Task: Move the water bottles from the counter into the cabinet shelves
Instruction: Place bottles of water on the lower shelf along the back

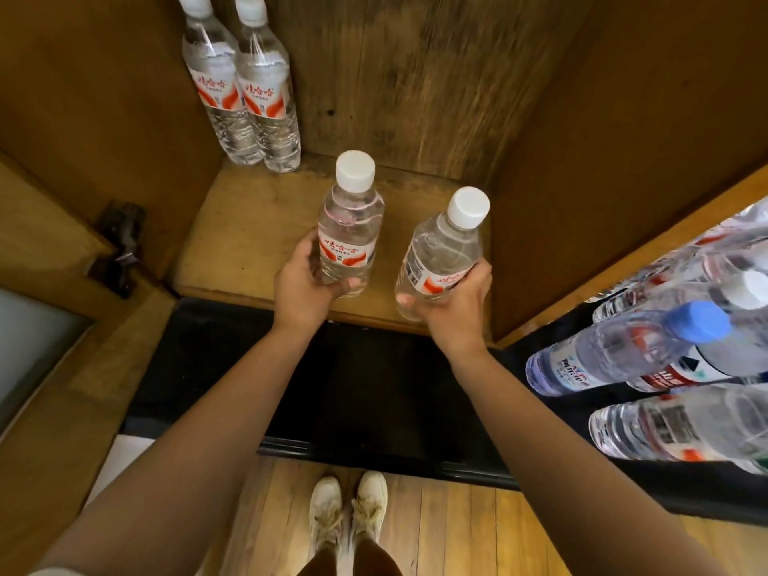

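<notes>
Left hand (305, 284) has its fingers wrapped round an upright bottle (349, 239), base at the shelf (232, 243) front. Right hand (455, 303) clamps a second bottle (440, 255) (tilted cap-right), just off the shelf edge. Two placed bottles (245, 89) stand back-left, so the left one is nearer.

Two white-capped bottles (348, 226) (440, 255) held over the cabinet shelf (245, 243); two more (216, 81) (266, 89) stand upright, back-left corner.
</notes>
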### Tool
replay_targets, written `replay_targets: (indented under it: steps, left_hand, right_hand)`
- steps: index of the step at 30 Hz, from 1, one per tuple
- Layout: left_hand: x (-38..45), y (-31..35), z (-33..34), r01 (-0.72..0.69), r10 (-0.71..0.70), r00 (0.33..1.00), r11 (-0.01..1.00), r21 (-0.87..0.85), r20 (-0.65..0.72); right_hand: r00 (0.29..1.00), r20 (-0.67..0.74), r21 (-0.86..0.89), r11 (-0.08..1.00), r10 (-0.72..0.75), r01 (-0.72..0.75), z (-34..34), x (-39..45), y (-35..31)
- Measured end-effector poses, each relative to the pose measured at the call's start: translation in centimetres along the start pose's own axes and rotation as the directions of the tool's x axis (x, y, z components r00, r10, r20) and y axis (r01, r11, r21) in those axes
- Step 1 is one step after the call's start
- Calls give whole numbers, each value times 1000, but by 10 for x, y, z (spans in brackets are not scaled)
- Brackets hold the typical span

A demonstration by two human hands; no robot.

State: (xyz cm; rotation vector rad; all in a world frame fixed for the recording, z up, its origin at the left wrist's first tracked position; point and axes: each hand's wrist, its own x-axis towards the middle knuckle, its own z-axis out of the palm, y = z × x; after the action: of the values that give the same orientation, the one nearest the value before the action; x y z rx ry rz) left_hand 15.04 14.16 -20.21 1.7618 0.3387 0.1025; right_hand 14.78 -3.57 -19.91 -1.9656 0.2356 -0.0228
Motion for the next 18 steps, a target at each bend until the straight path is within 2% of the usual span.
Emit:
replay_targets:
  steps: [3,5,12,18]
  left_hand:
    - [-2,-3,3,1,0,1000,1000,19,-22]
    - [-5,-8,8,21,-18,998,999,49,-55]
    - [-4,-26,32,4,-8,976,1000,-19,-219]
    - [32,-30,43,84,-108,941,993,-88,-320]
  right_hand:
    - [980,197,22,999,21,-26,-10,0,7]
    - [972,233,-34,999,15,-7,-12,0,15]
    - [993,111,-72,996,-47,55,15,10,26]
    - [988,83,-122,983,-129,139,49,46,16]
